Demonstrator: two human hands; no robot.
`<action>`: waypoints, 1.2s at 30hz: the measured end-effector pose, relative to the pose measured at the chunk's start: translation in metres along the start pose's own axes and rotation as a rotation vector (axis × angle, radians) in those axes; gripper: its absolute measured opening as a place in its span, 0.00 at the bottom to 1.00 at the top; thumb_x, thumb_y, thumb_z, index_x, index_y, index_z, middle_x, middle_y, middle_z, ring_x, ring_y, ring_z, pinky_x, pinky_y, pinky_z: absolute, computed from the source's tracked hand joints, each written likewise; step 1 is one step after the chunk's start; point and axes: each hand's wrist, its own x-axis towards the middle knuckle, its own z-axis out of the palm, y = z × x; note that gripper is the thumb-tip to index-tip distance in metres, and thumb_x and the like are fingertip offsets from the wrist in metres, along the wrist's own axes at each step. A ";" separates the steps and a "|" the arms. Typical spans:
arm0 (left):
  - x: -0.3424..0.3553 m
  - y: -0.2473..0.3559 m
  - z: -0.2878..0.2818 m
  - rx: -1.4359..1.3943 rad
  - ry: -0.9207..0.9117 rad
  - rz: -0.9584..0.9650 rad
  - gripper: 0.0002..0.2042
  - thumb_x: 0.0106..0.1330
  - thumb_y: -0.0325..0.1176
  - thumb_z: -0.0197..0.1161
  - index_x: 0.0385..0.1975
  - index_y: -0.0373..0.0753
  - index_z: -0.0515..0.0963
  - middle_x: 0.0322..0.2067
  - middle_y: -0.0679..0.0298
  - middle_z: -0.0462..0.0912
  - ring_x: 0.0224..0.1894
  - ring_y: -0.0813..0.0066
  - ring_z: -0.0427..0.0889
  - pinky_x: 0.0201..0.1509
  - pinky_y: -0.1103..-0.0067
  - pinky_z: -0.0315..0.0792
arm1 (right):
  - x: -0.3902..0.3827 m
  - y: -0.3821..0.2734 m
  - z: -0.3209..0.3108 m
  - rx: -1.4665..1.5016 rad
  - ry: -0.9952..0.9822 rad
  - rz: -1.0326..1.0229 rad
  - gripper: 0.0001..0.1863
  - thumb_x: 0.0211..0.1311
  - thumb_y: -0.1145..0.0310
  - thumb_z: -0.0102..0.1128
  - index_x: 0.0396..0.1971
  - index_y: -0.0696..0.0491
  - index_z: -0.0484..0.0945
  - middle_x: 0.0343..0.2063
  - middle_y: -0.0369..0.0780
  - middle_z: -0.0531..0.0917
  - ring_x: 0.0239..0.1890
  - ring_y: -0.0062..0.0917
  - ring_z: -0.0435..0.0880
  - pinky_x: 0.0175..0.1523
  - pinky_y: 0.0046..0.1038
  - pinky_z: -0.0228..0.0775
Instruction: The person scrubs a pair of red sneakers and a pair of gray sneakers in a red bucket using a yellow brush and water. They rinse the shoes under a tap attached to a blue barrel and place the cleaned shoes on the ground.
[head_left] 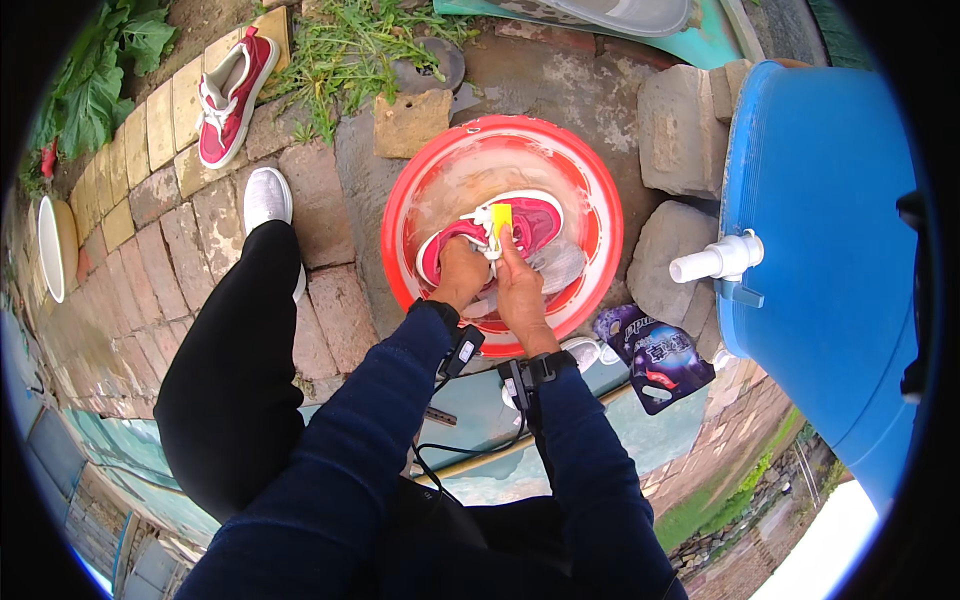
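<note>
A red sneaker point(541, 222) with white laces and a white sole rests in a red and white basin point(402, 205). My left hand point(460, 272) grips it near the heel, the fingers partly hidden in its opening. My right hand point(520, 292) is closed, thumb forward, on a small yellow block point(502, 217) pressed against the laces. Whether that block is soap, a sponge or a brush cannot be made out. Beside my right hand, a pale, translucent patch point(560, 264) lies in the basin, its kind unclear.
A matching red sneaker point(232, 98) lies on the brick paving point(190, 235) at upper left. At right stands a big blue barrel point(820, 220) with a white spout point(715, 258). Stones point(680, 130) and a dark purple packet point(660, 360) sit between barrel and basin.
</note>
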 end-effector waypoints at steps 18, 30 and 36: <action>0.020 0.017 -0.002 0.175 0.098 0.112 0.10 0.54 0.25 0.62 0.33 0.28 0.83 0.35 0.37 0.83 0.43 0.43 0.84 0.48 0.61 0.76 | 0.021 0.026 -0.038 -0.378 0.016 0.042 0.32 0.68 0.72 0.54 0.71 0.40 0.62 0.31 0.58 0.80 0.37 0.53 0.82 0.44 0.47 0.73; 0.029 0.013 -0.003 0.144 0.082 0.145 0.11 0.55 0.26 0.62 0.36 0.29 0.83 0.36 0.38 0.83 0.44 0.42 0.83 0.49 0.61 0.76 | 0.015 0.027 -0.035 -0.204 0.103 0.137 0.30 0.68 0.77 0.53 0.69 0.44 0.65 0.39 0.56 0.83 0.42 0.44 0.86 0.50 0.36 0.75; 0.026 0.008 0.000 0.100 0.077 0.140 0.11 0.53 0.25 0.61 0.36 0.28 0.83 0.36 0.37 0.83 0.44 0.42 0.83 0.49 0.62 0.76 | -0.026 0.041 -0.009 -0.018 0.041 -0.070 0.30 0.69 0.72 0.56 0.70 0.42 0.64 0.38 0.49 0.85 0.37 0.34 0.86 0.41 0.31 0.76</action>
